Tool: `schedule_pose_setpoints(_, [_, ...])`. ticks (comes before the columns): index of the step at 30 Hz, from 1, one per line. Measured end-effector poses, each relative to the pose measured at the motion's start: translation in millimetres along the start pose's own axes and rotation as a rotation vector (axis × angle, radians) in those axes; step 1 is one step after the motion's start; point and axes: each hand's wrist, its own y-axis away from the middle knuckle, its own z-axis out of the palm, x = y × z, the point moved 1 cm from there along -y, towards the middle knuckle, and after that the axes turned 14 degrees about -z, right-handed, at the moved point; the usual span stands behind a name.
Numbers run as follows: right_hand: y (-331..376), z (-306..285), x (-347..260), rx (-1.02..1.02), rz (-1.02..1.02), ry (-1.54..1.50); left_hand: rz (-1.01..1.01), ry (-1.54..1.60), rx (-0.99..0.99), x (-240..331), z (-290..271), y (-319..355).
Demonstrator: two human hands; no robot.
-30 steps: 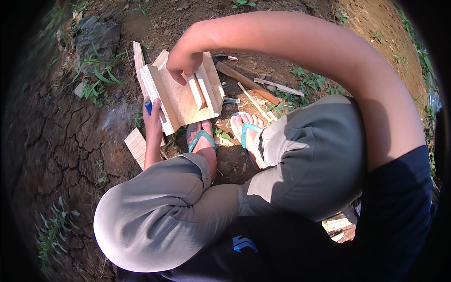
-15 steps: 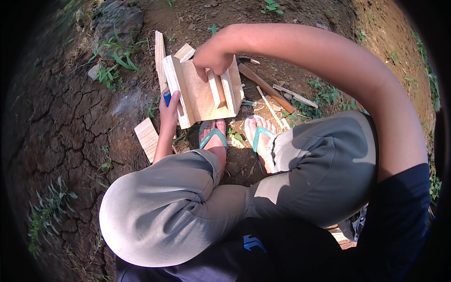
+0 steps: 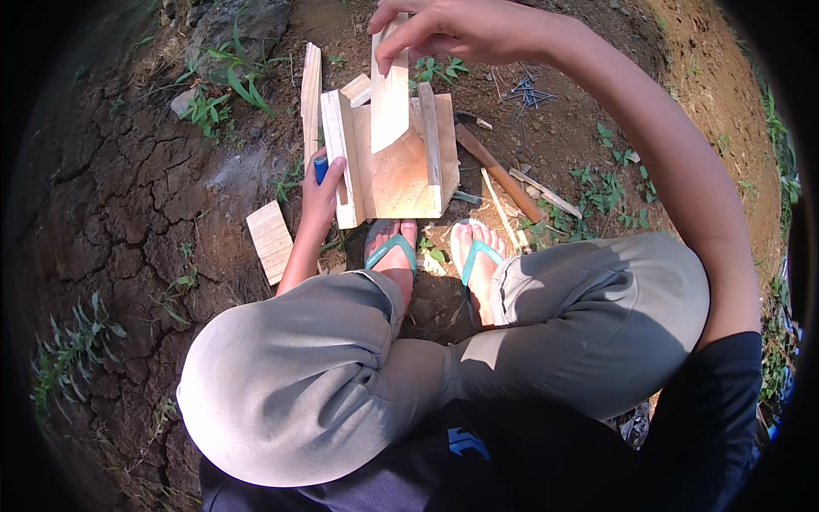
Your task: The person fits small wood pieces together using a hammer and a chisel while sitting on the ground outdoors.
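Observation:
A U-shaped wooden assembly (image 3: 388, 183), a flat panel with an upright strip along each side, is in front of my feet. My left hand (image 3: 320, 194) is closed on its left strip, the thumb against the wood. A blue cylinder (image 3: 321, 169) pokes up beside that thumb; the rest of it is hidden. Above the panel's far part, my right hand (image 3: 456, 32) pinches a flat wooden slat (image 3: 391, 107) by its upper end. The slat slants over the panel between the two strips; whether its lower end touches cannot be told.
A hammer (image 3: 499, 173) with a wooden handle lies right of the assembly. Several nails (image 3: 529, 92) are heaped beyond it. A wood block (image 3: 270, 241) and a long offcut (image 3: 310, 98) lie at left, thin sticks (image 3: 546, 192) at right. A rock (image 3: 235, 38) is far left.
My right hand has lifted the slat from beside the right strip and moved it up and away, uncovering the nails. My left hand still grips the left strip.

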Motion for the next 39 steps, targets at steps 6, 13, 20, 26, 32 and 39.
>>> schedule_pose_setpoints(6, [69.0, 13.2, -8.0, -0.197, 0.413, 0.026, -0.007, 0.058, 0.01, 7.2, 3.6, 6.3])
schedule_pose_setpoints(13, [86.7, 76.9, -27.2, -0.161, 0.415, -0.284, -0.025, 0.033, 0.021, 0.9, 1.9, 1.3])
schedule_pose_setpoints(20, [76.1, 98.3, -37.5, -0.075, 0.526, -0.395, -0.013, 0.031, 0.024, -1.6, 1.4, 0.8])
schedule_pose_setpoints(26, [84.9, 100.5, -38.3, 0.146, 0.632, -0.454, -0.032, 0.036, 0.014, 1.1, 3.1, 1.6])
schedule_pose_setpoints(32, [70.5, 98.0, -34.8, 0.209, 1.051, -0.648, -0.031, 0.019, 0.015, -0.7, 0.7, 1.0])
schedule_pose_setpoints(39, [19.7, 98.1, -48.3, 0.343, 1.564, -0.828, -0.044, -0.017, 0.019, 4.3, 3.3, 3.1])
